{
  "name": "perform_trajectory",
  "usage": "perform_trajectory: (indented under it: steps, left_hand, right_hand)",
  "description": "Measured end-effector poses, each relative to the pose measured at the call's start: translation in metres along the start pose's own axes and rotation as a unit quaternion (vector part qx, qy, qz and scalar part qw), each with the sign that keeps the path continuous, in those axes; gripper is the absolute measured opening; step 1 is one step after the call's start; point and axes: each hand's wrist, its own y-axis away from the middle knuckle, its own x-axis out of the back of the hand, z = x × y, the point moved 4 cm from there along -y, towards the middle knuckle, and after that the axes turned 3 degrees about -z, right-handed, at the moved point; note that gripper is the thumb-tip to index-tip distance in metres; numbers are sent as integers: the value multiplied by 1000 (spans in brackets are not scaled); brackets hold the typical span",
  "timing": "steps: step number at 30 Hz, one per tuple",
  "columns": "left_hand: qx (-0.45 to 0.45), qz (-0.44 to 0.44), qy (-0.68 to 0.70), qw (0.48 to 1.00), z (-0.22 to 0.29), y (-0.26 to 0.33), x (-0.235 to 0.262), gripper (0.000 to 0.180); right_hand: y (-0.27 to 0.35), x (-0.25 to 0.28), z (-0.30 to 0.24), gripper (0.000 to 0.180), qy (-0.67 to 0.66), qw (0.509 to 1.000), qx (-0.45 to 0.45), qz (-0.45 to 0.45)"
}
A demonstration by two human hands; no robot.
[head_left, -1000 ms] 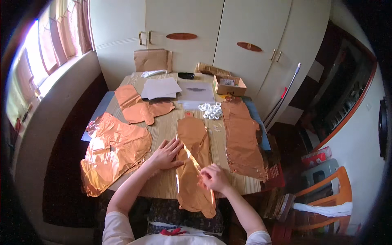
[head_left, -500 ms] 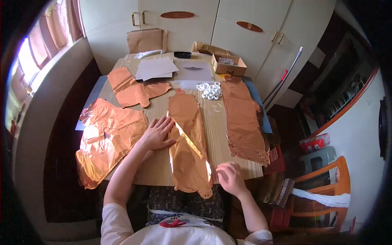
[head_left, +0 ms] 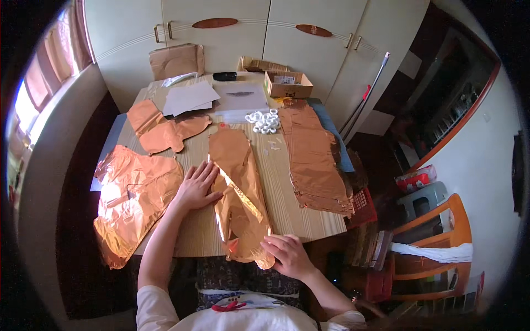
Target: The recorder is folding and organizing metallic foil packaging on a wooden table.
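A folded, flat copper-coloured foil balloon [head_left: 237,193] lies lengthwise in front of me, a shiny crease running diagonally across it. Its near end reaches over the table edge. Against its left side, my left hand [head_left: 196,185] rests flat with fingers spread, the fingertips touching the foil. My right hand [head_left: 288,255] has its fingers bent over the lower right edge of the balloon, gripping it there; the thumb is mostly hidden. Left of my left forearm lies a larger crinkled foil balloon [head_left: 138,193], partly hanging off the table.
Stacked copper foil sheets [head_left: 317,160] lie on the right. Another foil piece [head_left: 157,129] is at the far left, near white sheets [head_left: 190,98]. White rings [head_left: 264,121] sit in a pile before an open cardboard box [head_left: 288,86]. A wooden chair [head_left: 458,220] stands at right.
My right hand has come left from beside the table edge onto the balloon's lower right edge. My left hand stays on the foil. The whole view has shifted slightly.
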Motion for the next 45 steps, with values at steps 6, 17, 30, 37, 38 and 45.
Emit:
perform_trajectory:
  steps: [6, 17, 30, 37, 38, 45]
  left_hand:
    - [-2, 5, 6, 1000, 1, 0, 0, 83]
    - [-8, 4, 2, 1000, 2, 1, 2, 83]
    - [-10, 3, 2, 1000, 1, 3, 2, 82]
    - [-8, -12, -2, 1000, 0, 2, 1, 82]
    - [-10, -11, -1, 1000, 1, 2, 1, 82]
    - [-11, 6, 1, 1000, 1, 2, 2, 80]
  right_hand:
    - [9, -13, 11, 47, -89, 986, -83, 113]
    - [21, -10, 9, 31, 109, 990, 72, 56]
    - [26, -5, 6, 8, 172, 976, 82, 102]
    - [40, -6, 0, 11, 177, 976, 83, 95]
    - [42, -7, -1, 11, 182, 975, 80, 95]
    - [44, -3, -8, 12, 192, 973, 71, 106]
